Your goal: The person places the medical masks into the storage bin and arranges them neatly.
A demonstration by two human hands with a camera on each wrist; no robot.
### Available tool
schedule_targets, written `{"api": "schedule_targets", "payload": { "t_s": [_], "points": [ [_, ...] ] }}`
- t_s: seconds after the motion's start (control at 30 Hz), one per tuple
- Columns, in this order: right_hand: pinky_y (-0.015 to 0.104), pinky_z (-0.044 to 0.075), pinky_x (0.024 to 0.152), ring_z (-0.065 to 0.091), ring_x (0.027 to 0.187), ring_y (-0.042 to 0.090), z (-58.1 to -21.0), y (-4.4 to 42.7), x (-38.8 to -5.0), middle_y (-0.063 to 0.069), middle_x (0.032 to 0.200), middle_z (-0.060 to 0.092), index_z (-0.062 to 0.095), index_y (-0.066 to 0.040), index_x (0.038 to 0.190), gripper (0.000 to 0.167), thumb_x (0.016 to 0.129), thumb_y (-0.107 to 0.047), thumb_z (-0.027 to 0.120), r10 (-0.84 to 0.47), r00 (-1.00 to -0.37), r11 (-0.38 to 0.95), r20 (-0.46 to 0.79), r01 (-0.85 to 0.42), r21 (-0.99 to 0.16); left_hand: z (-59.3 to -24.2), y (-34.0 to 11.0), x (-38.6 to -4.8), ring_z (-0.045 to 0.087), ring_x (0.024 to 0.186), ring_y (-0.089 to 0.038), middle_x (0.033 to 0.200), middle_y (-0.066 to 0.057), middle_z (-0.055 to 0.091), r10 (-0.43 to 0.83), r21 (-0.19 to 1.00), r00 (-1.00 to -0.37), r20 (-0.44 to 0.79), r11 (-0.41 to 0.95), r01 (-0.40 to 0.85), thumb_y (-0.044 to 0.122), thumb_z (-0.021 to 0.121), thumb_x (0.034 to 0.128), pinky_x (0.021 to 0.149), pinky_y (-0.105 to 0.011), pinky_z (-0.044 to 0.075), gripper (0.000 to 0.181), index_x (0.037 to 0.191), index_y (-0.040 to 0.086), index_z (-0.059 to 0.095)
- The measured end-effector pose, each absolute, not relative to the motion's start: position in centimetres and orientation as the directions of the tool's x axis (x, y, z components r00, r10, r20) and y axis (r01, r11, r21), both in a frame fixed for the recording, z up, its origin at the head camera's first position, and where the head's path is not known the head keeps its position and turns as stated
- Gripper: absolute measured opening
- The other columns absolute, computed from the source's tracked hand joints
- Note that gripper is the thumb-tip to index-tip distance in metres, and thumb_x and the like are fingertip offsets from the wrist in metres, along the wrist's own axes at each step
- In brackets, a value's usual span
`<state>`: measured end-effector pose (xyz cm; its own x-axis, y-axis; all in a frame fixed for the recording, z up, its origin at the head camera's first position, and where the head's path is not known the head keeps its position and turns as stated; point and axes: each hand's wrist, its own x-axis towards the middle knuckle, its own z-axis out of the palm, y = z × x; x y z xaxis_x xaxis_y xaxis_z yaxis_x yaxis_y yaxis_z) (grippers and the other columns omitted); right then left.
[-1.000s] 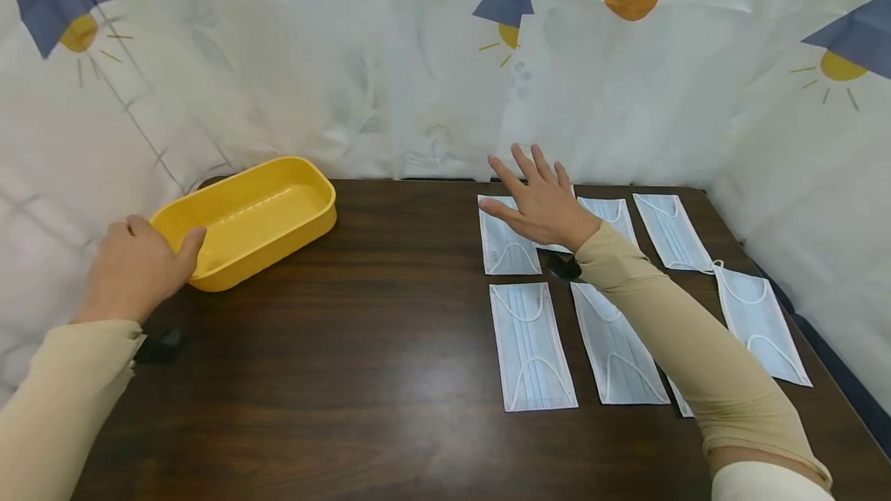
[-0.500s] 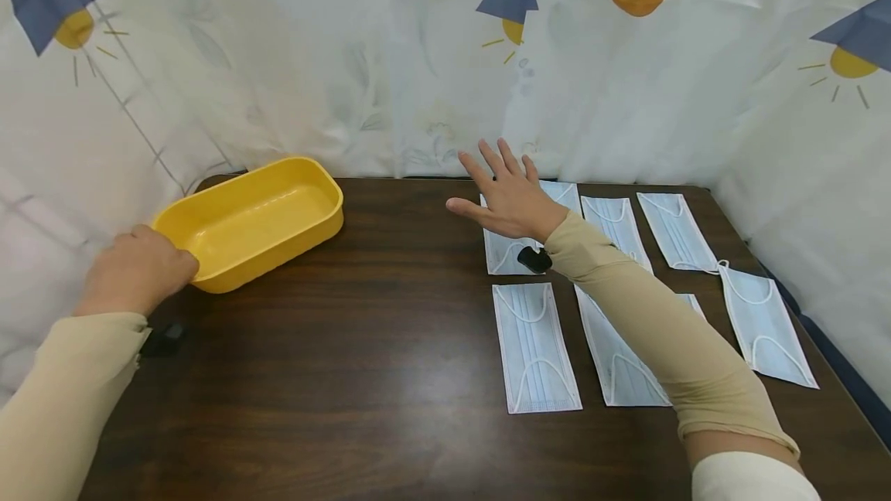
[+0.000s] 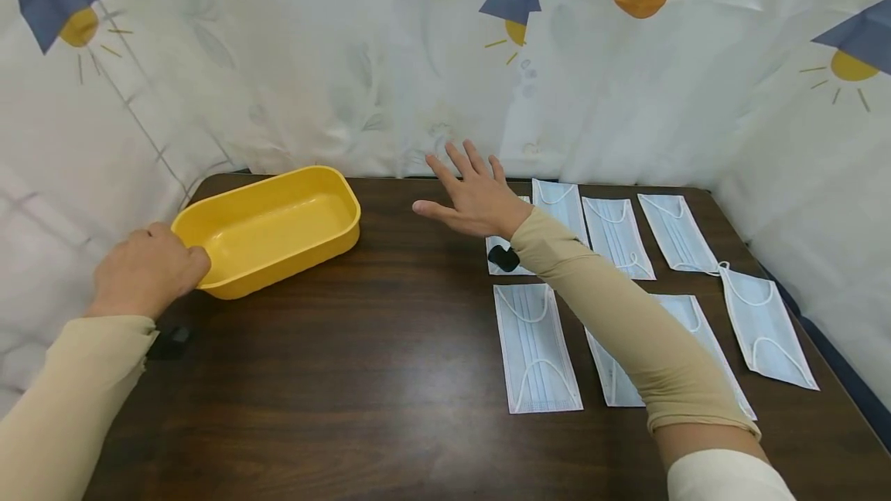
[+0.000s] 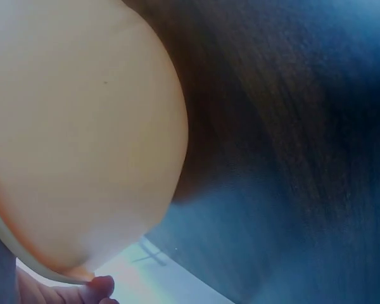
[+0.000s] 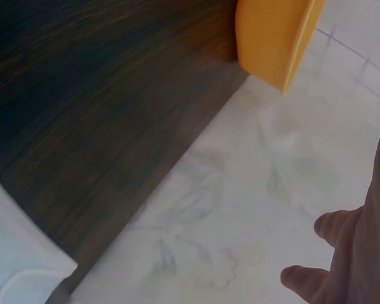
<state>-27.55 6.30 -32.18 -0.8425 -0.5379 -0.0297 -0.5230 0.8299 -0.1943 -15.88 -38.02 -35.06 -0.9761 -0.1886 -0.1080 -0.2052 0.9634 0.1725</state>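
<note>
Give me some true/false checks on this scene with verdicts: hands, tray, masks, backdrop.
1. The left hand grips the yellow tray. True.
2. The right sleeve passes over some of the masks in the head view. True.
3. The masks lie inside the tray. False: they lie on the dark table.
4. The right hand holds a mask. False: its fingers are spread and hold nothing.
5. In the head view, the tray is left of the masks. True.
6. The cloth behind the table is plain black. False: it is mostly white, with printed shapes.
</note>
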Motion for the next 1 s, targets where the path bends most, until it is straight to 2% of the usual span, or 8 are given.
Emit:
{"api": "schedule_targets", "payload": {
  "t_s": [0.2,0.33,0.5,0.83,1.0],
  "points": [
    [0.067,0.004,0.128,-0.007,0.165,0.033,-32.5,2.8,-27.9,0.007,0.177,0.001,0.005,-0.032,0.167,0.086,0.098,-0.076,0.032,-0.559,-0.828,0.812,-0.037,-0.538,-0.227,-35.6,-38.8,-15.7,0.052,0.068,-0.046,0.086,-0.036,0.049,-0.174,0.172,-0.982,-0.078,0.967,-0.185,0.033,0.037,0.0947,0.05,-0.047,0.039,0.052,0.092,-0.018,0.045],
    [0.065,0.004,0.129,-0.007,0.165,0.032,-32.9,0.9,-28.4,0.005,0.177,-0.001,0.002,-0.034,0.167,0.085,0.099,-0.077,0.03,-0.563,-0.823,0.808,-0.073,-0.53,-0.256,-35.9,-39.0,-15.5,0.051,0.067,-0.042,0.084,-0.033,0.049,-0.153,0.18,-0.986,-0.073,0.97,-0.164,0.032,0.04,0.0939,0.05,-0.043,0.038,0.048,0.091,-0.016,0.046],
    [0.063,0.004,0.13,-0.007,0.165,0.031,-33.4,-0.8,-29.0,0.003,0.177,-0.004,-0.002,-0.039,0.166,0.085,0.097,-0.079,0.028,-0.552,-0.826,0.813,-0.116,-0.503,-0.293,-35.7,-38.9,-16.0,0.053,0.073,-0.044,0.093,-0.037,0.049,-0.131,0.17,-0.989,-0.072,0.975,-0.142,0.035,0.046,0.0936,0.052,-0.044,0.039,0.054,0.1,-0.018,0.046],
    [0.065,0.006,0.129,-0.004,0.165,0.032,-33.5,-3.7,-29.4,0.003,0.177,-0.002,-0.002,-0.037,0.166,0.085,0.097,-0.079,0.028,-0.573,-0.806,0.801,-0.147,-0.513,-0.309,-35.5,-38.3,-16.4,0.048,0.067,-0.038,0.081,-0.028,0.047,-0.111,0.166,-0.993,-0.037,0.979,-0.116,0.026,0.045,0.0903,0.051,-0.04,0.035,0.04,0.094,-0.014,0.046],
    [0.065,0.009,0.128,0.001,0.165,0.032,-33.4,-5.0,-29.4,0.004,0.177,0.0,-0.002,-0.036,0.166,0.085,0.098,-0.079,0.024,-0.571,-0.806,0.808,-0.152,-0.52,-0.279,-35.6,-38.4,-16.8,0.049,0.072,-0.041,0.084,-0.03,0.049,-0.072,0.162,-0.996,-0.043,0.984,-0.078,0.021,0.043,0.0912,0.059,-0.046,0.04,0.038,0.099,-0.016,0.045]
  ]
}}
